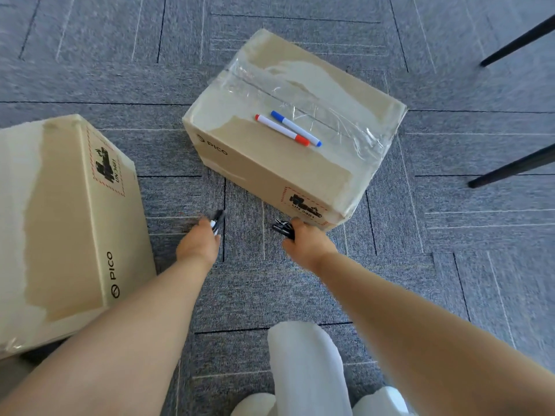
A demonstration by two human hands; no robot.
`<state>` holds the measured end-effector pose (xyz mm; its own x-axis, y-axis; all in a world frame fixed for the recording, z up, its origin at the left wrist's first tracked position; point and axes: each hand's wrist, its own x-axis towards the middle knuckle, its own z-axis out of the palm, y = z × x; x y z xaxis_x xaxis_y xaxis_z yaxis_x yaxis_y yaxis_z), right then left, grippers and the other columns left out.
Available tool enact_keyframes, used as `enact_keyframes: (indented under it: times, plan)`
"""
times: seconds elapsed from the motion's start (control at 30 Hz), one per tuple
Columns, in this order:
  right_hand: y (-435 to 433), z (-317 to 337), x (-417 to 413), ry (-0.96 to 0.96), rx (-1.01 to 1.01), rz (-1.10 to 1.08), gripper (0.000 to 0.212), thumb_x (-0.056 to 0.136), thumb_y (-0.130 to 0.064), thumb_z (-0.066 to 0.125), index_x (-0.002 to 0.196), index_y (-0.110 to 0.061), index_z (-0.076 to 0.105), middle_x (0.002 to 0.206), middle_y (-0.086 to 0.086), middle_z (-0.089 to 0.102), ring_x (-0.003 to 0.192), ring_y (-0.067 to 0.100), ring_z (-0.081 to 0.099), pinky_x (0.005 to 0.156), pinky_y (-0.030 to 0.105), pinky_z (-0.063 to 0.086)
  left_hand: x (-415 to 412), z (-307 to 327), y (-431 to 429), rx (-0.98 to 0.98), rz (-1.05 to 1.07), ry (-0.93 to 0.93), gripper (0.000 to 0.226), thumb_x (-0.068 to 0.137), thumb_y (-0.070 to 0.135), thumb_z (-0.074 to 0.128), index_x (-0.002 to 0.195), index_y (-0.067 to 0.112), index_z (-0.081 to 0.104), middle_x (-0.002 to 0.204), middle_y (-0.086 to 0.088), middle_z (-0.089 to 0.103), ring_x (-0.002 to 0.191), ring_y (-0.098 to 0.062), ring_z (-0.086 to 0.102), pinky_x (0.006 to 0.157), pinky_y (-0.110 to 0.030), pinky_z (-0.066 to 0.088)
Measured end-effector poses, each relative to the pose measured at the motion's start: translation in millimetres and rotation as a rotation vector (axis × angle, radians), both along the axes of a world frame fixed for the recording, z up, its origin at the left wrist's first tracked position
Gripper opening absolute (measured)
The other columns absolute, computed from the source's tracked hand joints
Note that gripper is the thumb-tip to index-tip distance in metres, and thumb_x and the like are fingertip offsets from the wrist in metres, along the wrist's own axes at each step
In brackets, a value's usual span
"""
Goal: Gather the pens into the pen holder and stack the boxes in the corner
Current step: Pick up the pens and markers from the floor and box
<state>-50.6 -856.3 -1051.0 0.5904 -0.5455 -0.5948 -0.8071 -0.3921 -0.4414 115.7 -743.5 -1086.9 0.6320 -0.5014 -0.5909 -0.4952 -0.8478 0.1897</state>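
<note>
A taped cardboard box [288,163] stands on the carpet ahead of me. On its top lie a red-capped marker [281,130] and a blue-capped marker [295,128], side by side. A second cardboard box [69,223] sits at the left. My left hand [199,243] holds a black-and-white pen [216,222] just above the carpet between the boxes. My right hand [306,243] grips a bunch of black pens [283,229] near the first box's front corner. No pen holder is in view.
Two black furniture legs [516,166] slant in from the right edge. Grey carpet tiles [450,235] cover the floor. My white trouser legs [306,370] show at the bottom centre.
</note>
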Motion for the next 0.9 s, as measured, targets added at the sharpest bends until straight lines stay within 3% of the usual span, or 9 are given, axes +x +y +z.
enact_keyframes:
  times: [0.13, 0.23, 0.3, 0.37, 0.43, 0.53, 0.63, 0.8, 0.9]
  plan:
    - [1.1, 7.5, -4.2, -0.01, 0.001, -0.013, 0.024, 0.092, -0.014, 0.042, 0.113, -0.003, 0.045, 0.087, 0.006, 0.052, 0.075, 0.024, 0.056, 0.063, 0.031, 0.048, -17.6, 9.8, -5.7, -0.034, 0.063, 0.106, 0.033, 0.096, 0.026, 0.044, 0.123, 0.007, 0.039, 0.071, 0.001, 0.047, 0.057, -0.013, 0.045, 0.05, -0.029, 0.031]
    - [2.3, 24.0, -8.2, -0.003, -0.003, -0.009, 0.024, 0.092, -0.011, 0.041, 0.114, -0.005, 0.046, 0.088, 0.006, 0.055, 0.077, 0.025, 0.06, 0.066, 0.033, 0.054, -32.2, 28.7, -5.4, -0.133, 0.183, 0.204, 0.025, 0.096, 0.025, 0.044, 0.114, 0.008, 0.041, 0.072, 0.0, 0.048, 0.059, -0.016, 0.05, 0.048, -0.031, 0.037]
    - [4.5, 41.5, -11.3, 0.008, -0.007, -0.004, 0.025, 0.093, -0.009, 0.04, 0.117, -0.009, 0.047, 0.09, 0.009, 0.06, 0.08, 0.027, 0.064, 0.07, 0.037, 0.058, -39.6, 49.5, -0.4, -0.221, 0.303, 0.305, 0.023, 0.096, 0.022, 0.043, 0.113, 0.005, 0.041, 0.077, -0.001, 0.05, 0.065, -0.019, 0.059, 0.058, -0.038, 0.049]
    - [9.7, 65.1, -13.7, 0.011, -0.013, 0.005, 0.029, 0.095, -0.009, 0.04, 0.123, -0.012, 0.047, 0.096, 0.011, 0.064, 0.08, 0.028, 0.065, 0.073, 0.04, 0.058, -44.3, 80.3, 6.5, -0.288, 0.396, 0.39, 0.024, 0.097, 0.018, 0.042, 0.115, 0.003, 0.039, 0.085, -0.003, 0.053, 0.061, -0.015, 0.061, 0.06, -0.036, 0.05]
    - [17.0, 94.8, -15.1, -0.008, -0.028, -0.006, 0.032, 0.095, -0.009, 0.04, 0.127, -0.014, 0.045, 0.1, 0.013, 0.066, 0.08, 0.029, 0.066, 0.072, 0.044, 0.058, -47.4, 118.4, 15.1, -0.29, 0.376, 0.384, 0.025, 0.097, 0.018, 0.041, 0.118, 0.004, 0.037, 0.095, -0.005, 0.056, 0.06, -0.012, 0.06, 0.05, -0.026, 0.044]
    - [29.2, 146.8, -13.1, -0.041, -0.045, -0.024, 0.03, 0.095, -0.008, 0.04, 0.124, -0.011, 0.045, 0.096, 0.014, 0.066, 0.076, 0.029, 0.064, 0.068, 0.042, 0.058, -47.5, 178.9, 27.4, -0.33, 0.376, 0.36, 0.026, 0.097, 0.017, 0.041, 0.121, 0.01, 0.036, 0.088, -0.002, 0.056, 0.063, -0.013, 0.062, 0.046, -0.022, 0.039]
    - [38.7, 201.2, -7.0, -0.047, -0.059, -0.007, 0.022, 0.095, -0.012, 0.04, 0.116, -0.012, 0.047, 0.091, 0.013, 0.065, 0.074, 0.03, 0.064, 0.067, 0.045, 0.058, -43.7, 239.2, 35.1, -0.392, 0.414, 0.33, 0.024, 0.096, 0.014, 0.041, 0.12, 0.012, 0.039, 0.09, -0.007, 0.059, 0.061, -0.017, 0.06, 0.057, -0.033, 0.05]
    - [43.5, 283.2, 15.9, -0.027, -0.088, 0.03, 0.02, 0.095, -0.022, 0.041, 0.112, -0.013, 0.046, 0.088, 0.013, 0.066, 0.077, 0.032, 0.064, 0.067, 0.044, 0.057, -28.5, 321.8, 43.8, -0.44, 0.442, 0.238, 0.023, 0.097, 0.021, 0.04, 0.113, 0.005, 0.043, 0.091, -0.019, 0.062, 0.078, -0.039, 0.066, 0.07, -0.052, 0.055]
    - [38.9, 323.4, 36.3, -0.01, -0.088, 0.043, 0.021, 0.094, -0.025, 0.043, 0.108, -0.012, 0.05, 0.09, 0.014, 0.065, 0.079, 0.032, 0.064, 0.068, 0.042, 0.056, -13.9, 359.3, 41.9, -0.405, 0.4, 0.194, 0.027, 0.097, 0.03, 0.04, 0.104, 0.005, 0.047, 0.083, -0.016, 0.061, 0.072, -0.036, 0.063, 0.066, -0.047, 0.053]
